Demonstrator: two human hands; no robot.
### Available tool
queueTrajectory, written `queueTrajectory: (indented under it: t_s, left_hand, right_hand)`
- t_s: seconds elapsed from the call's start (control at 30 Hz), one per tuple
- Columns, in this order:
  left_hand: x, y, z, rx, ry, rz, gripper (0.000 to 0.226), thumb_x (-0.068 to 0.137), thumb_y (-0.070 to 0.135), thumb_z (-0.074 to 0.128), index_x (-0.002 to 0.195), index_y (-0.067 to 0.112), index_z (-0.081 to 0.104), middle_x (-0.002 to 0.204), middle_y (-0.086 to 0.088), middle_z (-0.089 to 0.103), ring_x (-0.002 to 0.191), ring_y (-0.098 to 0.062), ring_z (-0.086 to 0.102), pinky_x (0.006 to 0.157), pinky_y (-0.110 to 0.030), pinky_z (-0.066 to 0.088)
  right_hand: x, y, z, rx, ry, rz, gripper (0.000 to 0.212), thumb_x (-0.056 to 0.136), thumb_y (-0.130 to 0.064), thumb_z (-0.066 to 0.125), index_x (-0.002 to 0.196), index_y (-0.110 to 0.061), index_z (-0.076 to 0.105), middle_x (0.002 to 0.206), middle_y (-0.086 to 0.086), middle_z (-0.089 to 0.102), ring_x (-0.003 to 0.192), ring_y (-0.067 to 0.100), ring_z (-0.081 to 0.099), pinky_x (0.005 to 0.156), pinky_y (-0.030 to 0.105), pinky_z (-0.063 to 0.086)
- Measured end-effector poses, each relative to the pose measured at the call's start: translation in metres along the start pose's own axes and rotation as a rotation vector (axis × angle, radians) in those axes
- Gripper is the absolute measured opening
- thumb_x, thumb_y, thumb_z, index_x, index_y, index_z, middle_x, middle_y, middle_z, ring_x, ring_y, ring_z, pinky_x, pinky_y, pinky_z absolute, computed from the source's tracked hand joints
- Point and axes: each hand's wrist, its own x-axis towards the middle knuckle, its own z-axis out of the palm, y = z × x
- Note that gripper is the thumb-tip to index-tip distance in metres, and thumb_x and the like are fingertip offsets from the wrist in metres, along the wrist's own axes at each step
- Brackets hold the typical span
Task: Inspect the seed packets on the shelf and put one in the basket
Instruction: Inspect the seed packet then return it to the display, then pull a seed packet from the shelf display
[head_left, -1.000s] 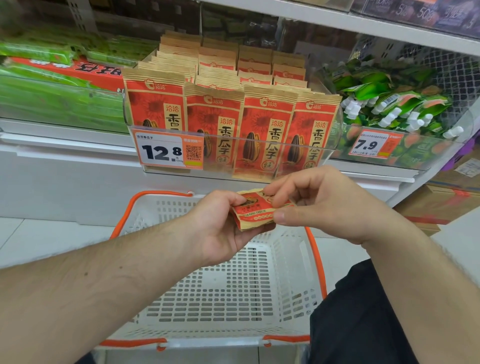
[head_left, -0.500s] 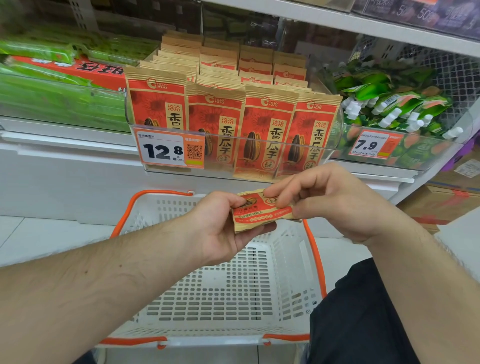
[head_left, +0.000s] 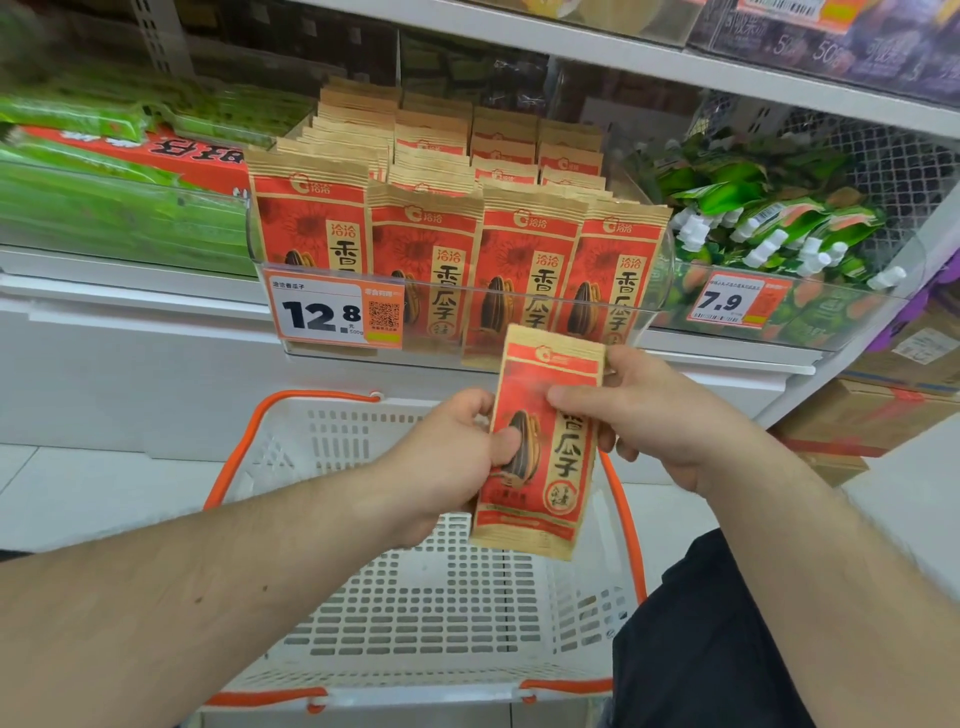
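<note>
Seed packet (head_left: 540, 441), edge-on earlier, now upright in both hands' grip.

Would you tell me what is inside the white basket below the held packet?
The white basket shows only bare slotted floor; the seed packet, both hands and forearms cover parts of it.

- Sunflower seed packet (head_left: 540, 447): red and kraft-brown, upright with its printed front facing the camera, above the basket.
- Shelf seed packets (head_left: 457, 228): identical, standing in rows in a clear bin.
- Basket (head_left: 426, 623): white perforated plastic, orange handles.
</note>
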Motion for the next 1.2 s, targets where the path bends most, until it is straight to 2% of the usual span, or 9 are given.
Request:
queueTrajectory:
  t_s: [0.03, 0.17, 0.3, 0.4, 0.6, 0.73, 0.9, 1.07, 1.2]
  left_hand:
    - [0.001, 0.002, -0.001, 0.041, 0.001, 0.063, 0.012, 0.103, 0.011, 0.051, 0.109, 0.019, 0.057, 0.082, -0.003, 0.076, 0.071, -0.016, 0.073, 0.063, -0.033, 0.054]
    - [0.003, 0.021, -0.012, 0.055, 0.076, 0.207, 0.005, 0.099, 0.019, 0.059, 0.1, 0.015, 0.062, 0.08, -0.003, 0.076, 0.068, -0.017, 0.071, 0.062, -0.031, 0.052]
    - [0.001, 0.052, -0.028, -0.041, 0.14, 0.297, 0.009, 0.096, 0.021, 0.062, 0.096, 0.013, 0.064, 0.077, -0.008, 0.073, 0.063, -0.019, 0.069, 0.053, -0.03, 0.055]
    - [-0.003, 0.075, -0.035, -0.177, 0.206, 0.478, 0.003, 0.095, 0.012, 0.062, 0.097, 0.013, 0.063, 0.074, -0.001, 0.075, 0.064, -0.013, 0.071, 0.053, -0.026, 0.055]
    - [0.003, 0.102, -0.06, 0.087, 0.445, 0.772, 0.015, 0.103, 0.03, 0.05, 0.114, 0.025, 0.058, 0.061, 0.002, 0.068, 0.038, -0.012, 0.055, 0.037, -0.022, 0.041]
    - [0.009, 0.103, -0.071, 0.323, 0.495, 0.656, 0.025, 0.099, 0.02, 0.057, 0.118, 0.036, 0.055, 0.062, 0.007, 0.071, 0.04, -0.013, 0.056, 0.049, -0.031, 0.052]
    - [0.011, 0.099, -0.073, 0.387, 0.542, 0.635, 0.02, 0.095, 0.016, 0.06, 0.087, 0.033, 0.059, 0.061, 0.011, 0.07, 0.044, -0.012, 0.063, 0.052, -0.027, 0.05]
    - [0.011, 0.098, -0.073, 0.393, 0.538, 0.631, 0.019, 0.096, 0.016, 0.058, 0.087, 0.032, 0.058, 0.063, 0.011, 0.071, 0.049, -0.012, 0.067, 0.052, -0.027, 0.051]
    - [0.012, 0.098, -0.072, 0.398, 0.531, 0.632, 0.019, 0.097, 0.017, 0.057, 0.087, 0.033, 0.056, 0.064, 0.012, 0.071, 0.051, -0.009, 0.068, 0.054, -0.026, 0.049]
  right_hand:
    - [0.0, 0.0, 0.0, 0.036, -0.003, -0.025, 0.002, 0.094, -0.021, 0.067, 0.096, -0.021, 0.066, 0.074, 0.004, 0.065, 0.052, 0.013, 0.049, 0.047, 0.026, 0.036]
    - [0.002, -0.003, -0.002, 0.397, 0.086, -0.064, 0.013, 0.1, -0.009, 0.055, 0.092, -0.006, 0.064, 0.063, 0.01, 0.063, 0.041, 0.01, 0.049, 0.041, 0.022, 0.04]
    - [0.001, -0.02, -0.002, 0.88, 0.162, -0.095, 0.015, 0.101, -0.009, 0.05, 0.089, -0.009, 0.059, 0.053, 0.001, 0.062, 0.039, 0.007, 0.052, 0.04, 0.018, 0.045]
    - [-0.005, -0.039, 0.0, 1.159, 0.169, -0.098, 0.018, 0.1, -0.01, 0.049, 0.086, -0.011, 0.06, 0.052, 0.0, 0.06, 0.04, 0.007, 0.054, 0.04, 0.015, 0.047]
    - [0.005, -0.081, -0.001, 1.291, 0.246, -0.242, 0.014, 0.102, -0.011, 0.05, 0.096, -0.008, 0.062, 0.068, 0.006, 0.067, 0.048, 0.011, 0.062, 0.047, 0.018, 0.054]
    - [0.029, -0.105, -0.013, 1.135, 0.308, -0.385, 0.015, 0.103, -0.011, 0.051, 0.115, -0.006, 0.057, 0.086, 0.011, 0.066, 0.056, 0.014, 0.065, 0.051, 0.021, 0.055]
    - [0.06, -0.124, -0.029, 0.45, 0.429, -0.527, 0.007, 0.101, -0.008, 0.055, 0.1, -0.012, 0.06, 0.084, 0.011, 0.07, 0.057, 0.014, 0.065, 0.057, 0.026, 0.054]
    - [0.077, -0.146, -0.032, -0.097, 0.289, -0.52, 0.014, 0.097, -0.01, 0.061, 0.087, -0.018, 0.064, 0.077, -0.004, 0.07, 0.06, 0.006, 0.061, 0.063, 0.025, 0.047]
    - [0.08, -0.169, -0.03, -0.281, 0.204, -0.506, 0.014, 0.095, -0.012, 0.065, 0.084, -0.02, 0.066, 0.072, -0.011, 0.067, 0.061, 0.002, 0.059, 0.061, 0.023, 0.044]
